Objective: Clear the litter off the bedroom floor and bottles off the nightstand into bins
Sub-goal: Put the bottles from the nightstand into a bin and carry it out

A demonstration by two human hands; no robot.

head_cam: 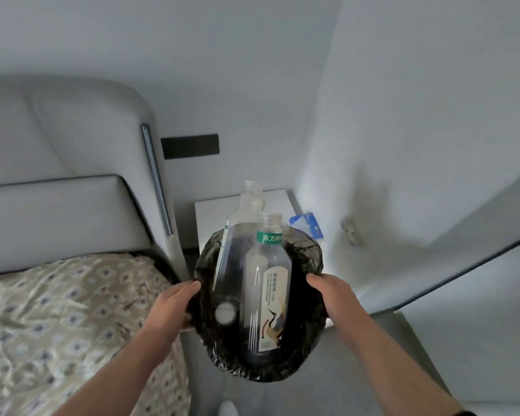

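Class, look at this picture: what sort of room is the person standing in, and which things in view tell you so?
Most likely a bedroom. A bed with a padded headboard stands on the left, and a white nightstand sits beside it against the wall.

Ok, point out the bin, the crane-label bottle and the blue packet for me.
bin (308, 256), head view, on the bag-lined rim at the far right.
crane-label bottle (269, 283), head view, on the clear body beside the label.
blue packet (308, 223), head view, on its blue-and-white face, on the floor beyond the bin.
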